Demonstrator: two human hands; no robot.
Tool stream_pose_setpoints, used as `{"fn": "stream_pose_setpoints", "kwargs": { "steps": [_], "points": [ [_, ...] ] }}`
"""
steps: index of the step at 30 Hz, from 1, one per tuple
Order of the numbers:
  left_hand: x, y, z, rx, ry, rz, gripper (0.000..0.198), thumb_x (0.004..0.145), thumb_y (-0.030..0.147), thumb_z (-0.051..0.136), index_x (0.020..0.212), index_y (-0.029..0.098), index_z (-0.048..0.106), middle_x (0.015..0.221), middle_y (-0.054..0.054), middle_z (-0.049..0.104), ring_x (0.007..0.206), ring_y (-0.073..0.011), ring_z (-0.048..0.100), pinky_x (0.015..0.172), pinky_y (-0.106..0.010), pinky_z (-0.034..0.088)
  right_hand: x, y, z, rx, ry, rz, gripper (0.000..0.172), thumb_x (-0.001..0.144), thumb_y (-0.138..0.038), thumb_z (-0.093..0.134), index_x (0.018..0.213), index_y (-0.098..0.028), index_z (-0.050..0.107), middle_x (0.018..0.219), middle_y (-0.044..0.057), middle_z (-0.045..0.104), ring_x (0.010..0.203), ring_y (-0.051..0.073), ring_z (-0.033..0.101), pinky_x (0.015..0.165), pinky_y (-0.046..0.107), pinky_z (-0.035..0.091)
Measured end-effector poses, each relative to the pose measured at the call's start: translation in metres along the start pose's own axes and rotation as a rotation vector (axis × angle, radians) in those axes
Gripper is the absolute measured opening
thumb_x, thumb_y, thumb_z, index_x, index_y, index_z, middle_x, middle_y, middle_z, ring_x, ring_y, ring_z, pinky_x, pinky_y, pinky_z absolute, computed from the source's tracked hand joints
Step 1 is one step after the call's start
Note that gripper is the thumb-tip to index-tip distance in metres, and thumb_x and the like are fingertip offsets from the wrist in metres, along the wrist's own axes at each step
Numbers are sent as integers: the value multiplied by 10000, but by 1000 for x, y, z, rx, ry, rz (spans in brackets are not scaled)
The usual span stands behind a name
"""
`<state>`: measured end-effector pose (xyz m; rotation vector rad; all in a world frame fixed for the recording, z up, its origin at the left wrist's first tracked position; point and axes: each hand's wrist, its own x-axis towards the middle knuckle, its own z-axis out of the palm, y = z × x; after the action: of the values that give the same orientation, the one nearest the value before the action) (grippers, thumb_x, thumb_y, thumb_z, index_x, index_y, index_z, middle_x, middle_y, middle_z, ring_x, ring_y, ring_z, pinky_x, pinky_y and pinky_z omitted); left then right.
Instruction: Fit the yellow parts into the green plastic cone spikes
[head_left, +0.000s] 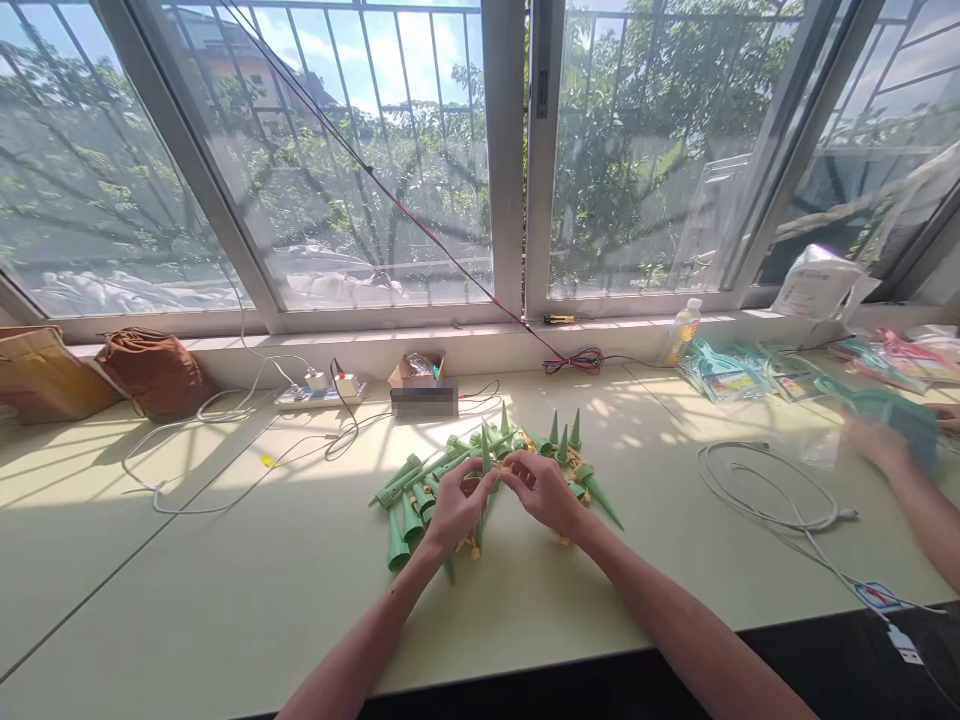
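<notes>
Two brown bags point(154, 372), one bottle point(684, 330), one cardboard box point(417, 371).

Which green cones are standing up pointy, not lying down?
The upright cones at the pile's far edge, tips in the air; the other cones lie on their sides around the left hand and right hand.
</notes>
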<state>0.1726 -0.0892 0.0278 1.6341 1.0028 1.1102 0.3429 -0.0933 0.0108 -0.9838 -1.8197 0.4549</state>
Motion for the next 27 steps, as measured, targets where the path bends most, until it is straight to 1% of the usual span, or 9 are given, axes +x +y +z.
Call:
{"fn": "stream_pose_setpoints", "kwargs": {
  "steps": [3, 9, 16, 23, 27],
  "points": [
    [0, -1, 0, 1, -7, 4, 286, 817, 409, 652, 945, 153, 668, 576, 27, 545, 435, -88, 459, 406, -197, 344, -1, 1, 1, -6, -12, -10, 139, 943, -298, 543, 913, -179, 607, 683, 2, 573, 586, 123, 499, 555, 220, 378],
    [-1, 1, 0, 3, -5, -18, 289, 817, 433, 646, 894, 155, 646, 514, 47, 492, 409, -86, 432, 383, -194, 320, 0, 0, 0, -34, -36, 19, 255, 980, -336, 476, 826, -182, 609, 649, 1, 568, 569, 123, 482, 548, 234, 355],
    [-1, 0, 1, 14, 0, 12, 262, 800, 415, 664, 867, 163, 636, 502, 55, 487, 414, -91, 452, 395, -194, 337, -1, 0, 1, -22, -33, -6, 193, 962, -333, 514, 941, -177, 626, 689, 9, 591, 577, 121, 500, 558, 223, 383],
    [-2, 0, 1, 19, 10, -2, 272, 824, 427, 639, 843, 158, 609, 501, 52, 498, 392, -79, 433, 378, -188, 327, -1, -2, 0, -40, -48, 5, 259, 984, -330, 467, 847, -174, 622, 670, 7, 583, 581, 119, 496, 557, 225, 362],
    [-2, 1, 1, 21, 8, -8, 280, 814, 434, 652, 853, 159, 613, 485, 58, 485, 386, -82, 430, 377, -192, 331, -1, -2, 1, -40, -32, 4, 220, 973, -321, 487, 876, -177, 623, 655, -2, 572, 560, 116, 482, 550, 227, 356]
  ]
}}
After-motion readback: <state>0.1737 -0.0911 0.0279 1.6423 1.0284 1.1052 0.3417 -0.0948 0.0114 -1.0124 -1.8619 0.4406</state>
